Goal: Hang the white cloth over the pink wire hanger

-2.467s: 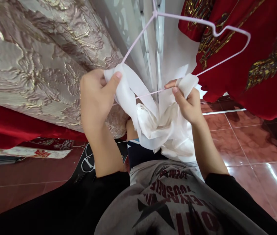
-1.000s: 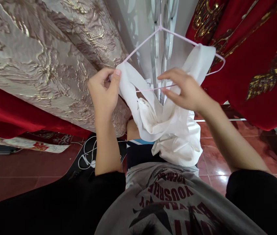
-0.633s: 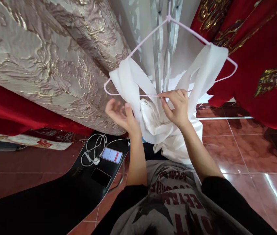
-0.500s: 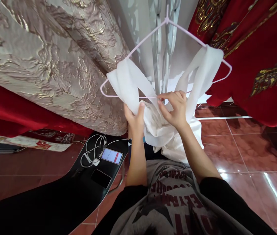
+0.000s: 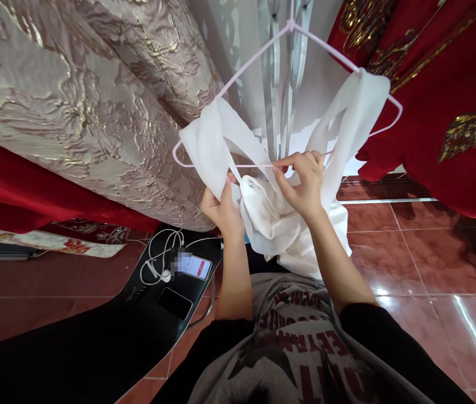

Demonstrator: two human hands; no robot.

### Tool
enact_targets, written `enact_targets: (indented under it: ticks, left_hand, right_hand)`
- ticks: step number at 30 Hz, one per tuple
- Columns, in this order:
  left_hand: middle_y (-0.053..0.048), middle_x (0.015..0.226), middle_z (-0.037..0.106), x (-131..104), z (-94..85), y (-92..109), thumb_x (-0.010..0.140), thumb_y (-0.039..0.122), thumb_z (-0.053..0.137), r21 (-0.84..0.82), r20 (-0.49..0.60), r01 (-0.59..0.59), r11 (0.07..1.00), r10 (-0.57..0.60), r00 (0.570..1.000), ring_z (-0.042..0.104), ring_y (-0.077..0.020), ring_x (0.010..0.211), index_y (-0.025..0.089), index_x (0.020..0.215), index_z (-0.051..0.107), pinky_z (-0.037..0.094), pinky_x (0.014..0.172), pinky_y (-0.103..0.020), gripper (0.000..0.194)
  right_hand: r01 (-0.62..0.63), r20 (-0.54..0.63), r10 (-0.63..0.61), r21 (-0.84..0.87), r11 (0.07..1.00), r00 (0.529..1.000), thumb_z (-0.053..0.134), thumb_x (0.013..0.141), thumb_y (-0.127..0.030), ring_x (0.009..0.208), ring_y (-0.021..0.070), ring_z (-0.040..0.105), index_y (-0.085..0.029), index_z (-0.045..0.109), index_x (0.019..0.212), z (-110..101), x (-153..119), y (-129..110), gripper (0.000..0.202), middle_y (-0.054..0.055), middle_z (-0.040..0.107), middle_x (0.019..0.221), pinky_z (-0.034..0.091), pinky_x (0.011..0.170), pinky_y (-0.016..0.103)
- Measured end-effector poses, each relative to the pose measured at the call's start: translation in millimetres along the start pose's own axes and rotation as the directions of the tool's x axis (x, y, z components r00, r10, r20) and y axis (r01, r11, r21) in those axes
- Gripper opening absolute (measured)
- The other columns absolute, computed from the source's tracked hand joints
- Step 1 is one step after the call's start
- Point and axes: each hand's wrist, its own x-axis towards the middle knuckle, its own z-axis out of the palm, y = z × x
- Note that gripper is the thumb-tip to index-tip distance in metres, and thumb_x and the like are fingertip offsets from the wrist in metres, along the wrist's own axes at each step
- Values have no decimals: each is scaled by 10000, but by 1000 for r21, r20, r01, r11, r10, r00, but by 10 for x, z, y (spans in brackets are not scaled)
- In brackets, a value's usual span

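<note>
A pale pink hanger [image 5: 248, 66] hangs in front of me with a white sleeveless garment [image 5: 210, 147] draped over both its shoulders. My left hand [image 5: 224, 212] is closed on the edge of the garment's left strap, just under the hanger's bottom bar. With thumb and index finger, my right hand [image 5: 304, 182] pinches the bottom bar near its middle. The right strap [image 5: 358, 115] goes over the hanger's right shoulder. Below my hands the rest of the white cloth bunches in folds toward my lap.
Textured beige-gold cloth [image 5: 95, 112] hangs at left, and red cloth with gold embroidery [image 5: 435, 112] at right. A black bench [image 5: 73, 342] at lower left bears a lit phone [image 5: 198, 267], a dark phone [image 5: 174, 303] and a white cable [image 5: 150, 258]. Red floor tiles [image 5: 427, 258] lie at right.
My left hand has shifted a little left, drawing the left strap outward and widening its opening. My right hand keeps its pinch on the bar. The hanger sits slightly higher and further right.
</note>
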Motion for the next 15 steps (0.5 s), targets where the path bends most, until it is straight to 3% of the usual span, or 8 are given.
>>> enact_targets:
  ticks: [6, 10, 15]
  left_hand:
    - [-45, 970, 796, 10, -18, 35, 843, 429, 850, -104, 205, 27, 994, -5, 979, 759, -220, 961, 226, 956, 805, 605, 932, -363, 237]
    - [-64, 998, 784, 14, -47, 72, 860, 522, 833, -79, 268, 30, 996, -8, 963, 761, -247, 992, 217, 949, 778, 606, 955, -398, 322]
    - [-10, 820, 714, 54, -66, 180, 833, 537, 860, -59, 281, 12, 998, 5, 960, 727, -210, 781, 229, 1008, 667, 601, 813, -368, 404]
  right_hand:
    - [-24, 37, 24, -27, 999, 999, 559, 1020, -402, 747, 139, 536, -233, 672, 910, -40, 17, 59, 231, -17, 661, 769, 397, 932, 372]
    - [-23, 29, 23, 6, 1000, 999, 577, 1017, -387, 745, 134, 532, -236, 666, 925, -44, 10, 46, 198, -27, 655, 768, 386, 939, 376]
    - [-5, 21, 4, 35, 999, 1000, 565, 1028, -382, 742, 133, 524, -233, 663, 921, -62, 11, 47, 208, -24, 641, 762, 378, 929, 376]
